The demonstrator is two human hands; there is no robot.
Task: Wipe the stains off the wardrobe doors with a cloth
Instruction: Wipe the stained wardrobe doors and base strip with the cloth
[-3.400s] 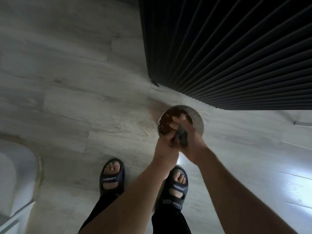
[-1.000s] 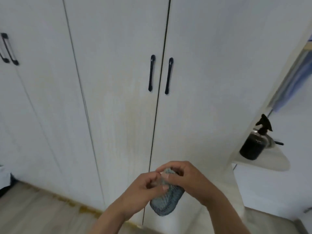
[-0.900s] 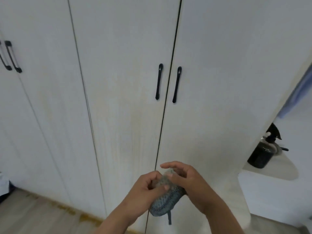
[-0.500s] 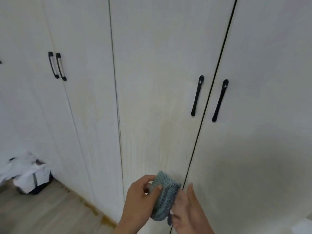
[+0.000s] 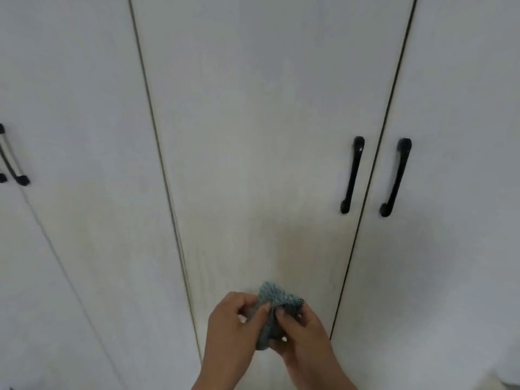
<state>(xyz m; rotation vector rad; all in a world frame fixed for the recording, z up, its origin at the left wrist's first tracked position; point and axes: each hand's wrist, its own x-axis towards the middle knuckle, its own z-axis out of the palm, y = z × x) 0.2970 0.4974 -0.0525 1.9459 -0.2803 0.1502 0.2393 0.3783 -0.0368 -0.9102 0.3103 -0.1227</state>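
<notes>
Wardrobe doors (image 5: 253, 136) show a faint yellowish stain (image 5: 284, 249) below handle height, not yet touched. Both hands — left hand (image 5: 230, 330) and right hand (image 5: 302, 333) — pinch the bunched grey-blue cloth (image 5: 274, 299), held near the middle door; wiping seems unstarted — all remains.

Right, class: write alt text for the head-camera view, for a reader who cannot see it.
A left hand and right hand grip a bunched blue-grey cloth before white wardrobe doors. A faint yellowish stain marks the middle door above the cloth, left of two black handles.
</notes>
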